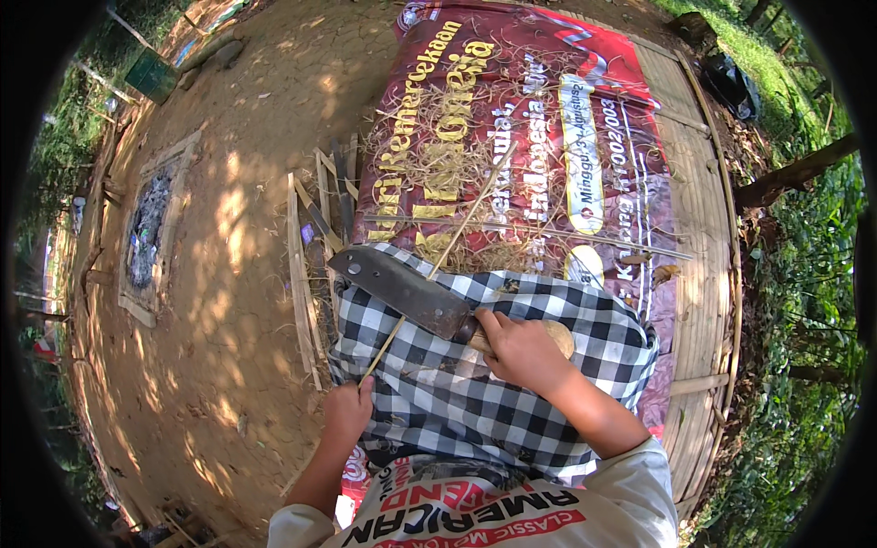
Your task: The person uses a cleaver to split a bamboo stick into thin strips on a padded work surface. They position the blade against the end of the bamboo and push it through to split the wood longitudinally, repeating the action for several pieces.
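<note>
My right hand (525, 349) is wrapped round the wooden handle of a broad dark cleaver (402, 290), whose blade points to the upper left. Under the blade runs a thin bamboo strip (464, 224), slanting from the upper right down to my left hand (348, 407), which is closed on its lower end. The blade hides part of the strip. A black-and-white checked cloth (512, 393) covers my lap beneath both hands.
Pale shavings lie over a red printed banner (562, 183) spread on a bamboo platform (699, 301). Several split bamboo pieces (301, 274) rest at the platform's left edge. A framed ash pit (153, 224) sits on the dirt ground at far left; leafy plants grow at right.
</note>
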The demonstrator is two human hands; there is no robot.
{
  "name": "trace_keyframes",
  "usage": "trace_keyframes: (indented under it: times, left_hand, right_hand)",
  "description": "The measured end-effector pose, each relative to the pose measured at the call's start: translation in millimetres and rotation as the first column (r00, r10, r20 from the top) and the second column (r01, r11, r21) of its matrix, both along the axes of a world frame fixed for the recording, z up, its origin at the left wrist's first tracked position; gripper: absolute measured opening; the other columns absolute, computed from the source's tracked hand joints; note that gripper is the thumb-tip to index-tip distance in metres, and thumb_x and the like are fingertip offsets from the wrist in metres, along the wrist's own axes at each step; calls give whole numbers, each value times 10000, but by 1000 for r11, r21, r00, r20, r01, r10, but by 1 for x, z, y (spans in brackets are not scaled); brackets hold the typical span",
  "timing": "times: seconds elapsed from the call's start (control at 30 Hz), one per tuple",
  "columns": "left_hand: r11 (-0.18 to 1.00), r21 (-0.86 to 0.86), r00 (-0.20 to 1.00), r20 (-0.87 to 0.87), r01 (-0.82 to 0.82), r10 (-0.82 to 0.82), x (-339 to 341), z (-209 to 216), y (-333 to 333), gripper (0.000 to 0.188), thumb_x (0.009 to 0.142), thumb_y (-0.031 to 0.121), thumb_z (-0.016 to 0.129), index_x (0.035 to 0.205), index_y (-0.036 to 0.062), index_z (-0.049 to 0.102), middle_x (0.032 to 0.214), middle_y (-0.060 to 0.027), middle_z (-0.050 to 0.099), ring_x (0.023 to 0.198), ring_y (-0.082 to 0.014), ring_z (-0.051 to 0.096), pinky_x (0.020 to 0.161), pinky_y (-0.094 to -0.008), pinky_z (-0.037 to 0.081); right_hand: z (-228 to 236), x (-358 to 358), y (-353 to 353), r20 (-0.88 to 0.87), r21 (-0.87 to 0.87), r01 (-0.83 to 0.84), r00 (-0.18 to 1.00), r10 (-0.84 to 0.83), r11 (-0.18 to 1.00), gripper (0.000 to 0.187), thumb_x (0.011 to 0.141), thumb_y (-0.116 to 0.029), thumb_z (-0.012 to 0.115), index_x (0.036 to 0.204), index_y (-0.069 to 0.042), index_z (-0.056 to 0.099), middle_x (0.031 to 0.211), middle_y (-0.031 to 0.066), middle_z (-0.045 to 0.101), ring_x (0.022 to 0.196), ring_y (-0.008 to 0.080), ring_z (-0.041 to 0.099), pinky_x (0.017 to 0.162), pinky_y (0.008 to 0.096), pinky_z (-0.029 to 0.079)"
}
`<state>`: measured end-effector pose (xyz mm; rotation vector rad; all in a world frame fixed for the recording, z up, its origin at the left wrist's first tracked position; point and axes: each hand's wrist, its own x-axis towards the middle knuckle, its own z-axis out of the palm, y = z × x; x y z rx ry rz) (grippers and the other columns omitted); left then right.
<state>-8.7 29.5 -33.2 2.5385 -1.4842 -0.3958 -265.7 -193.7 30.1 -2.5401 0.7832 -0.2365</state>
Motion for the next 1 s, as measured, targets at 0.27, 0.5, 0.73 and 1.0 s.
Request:
trace_keyframes:
  times: [0.27, 0.5, 0.73, 1.0]
  left_hand:
    - [999, 24, 999, 35, -34, 33, -4, -2, -2, 531, 950, 388, 516, 624, -20, 614, 568, -262, 568, 547, -449, 595, 522, -508, 462]
    - [995, -87, 999, 10, -49, 50, -8, -8, -2, 514, 960, 379, 501, 629, -6, 578, 544, -243, 547, 538, -441, 587, 512, -500, 449]
    - [994, -67, 996, -47, -84, 81, -7, -11, 0, 519, 958, 389, 517, 627, -9, 563, 539, -242, 542, 536, -444, 581, 507, -497, 442]
    - [994, -79, 992, -107, -77, 68, -3, -16, 1, 527, 945, 407, 542, 626, -12, 555, 536, -240, 538, 531, -442, 580, 505, -488, 450]
  right_hand:
    - [-12, -1, -29, -13, -184, -108, 994, 108, 977, 505, 823, -429, 689, 1057, 6, 581, 779, 110, 603, 614, 257, 646, 519, 351, 518]
    - [-19, -14, -49, -74, -231, -127, 991, 112, 965, 541, 832, -548, 647, 970, -29, 580, 720, 102, 579, 571, 265, 623, 512, 350, 496]
    - [-25, -20, -61, -82, -220, -136, 989, 121, 966, 533, 827, -541, 657, 948, -28, 579, 714, 96, 564, 565, 268, 609, 528, 361, 478]
    - [-22, -27, -69, -86, -340, -143, 989, 121, 929, 530, 827, -573, 631, 856, -48, 564, 661, 74, 535, 548, 243, 594, 522, 349, 479]
